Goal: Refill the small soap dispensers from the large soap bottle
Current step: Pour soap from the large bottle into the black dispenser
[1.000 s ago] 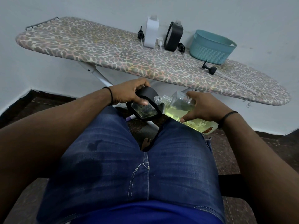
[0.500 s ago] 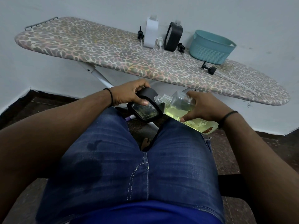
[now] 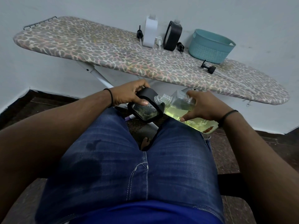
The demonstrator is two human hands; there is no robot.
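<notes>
My left hand (image 3: 129, 94) grips a small black-framed soap dispenser (image 3: 145, 109) above my lap, tilted with its clear neck toward the right. My right hand (image 3: 203, 105) holds the large clear bottle (image 3: 181, 109) of yellow-green soap on its side, its threaded mouth touching the dispenser's neck. The soap lies low in the bottle's body, short of the mouth. On the ironing board (image 3: 113, 50) stand a white dispenser (image 3: 150, 32) and another black dispenser (image 3: 172, 35), both uncapped.
Loose pump heads lie on the board: a black one (image 3: 139, 34), a white one (image 3: 159, 41), a black one (image 3: 180, 46) and one (image 3: 208, 68) near a teal basket (image 3: 211, 46). The board's white legs stand just beyond my knees.
The large bottle's mouth sits slightly higher and closer against the dispenser's neck. Both hands keep nearly the same place.
</notes>
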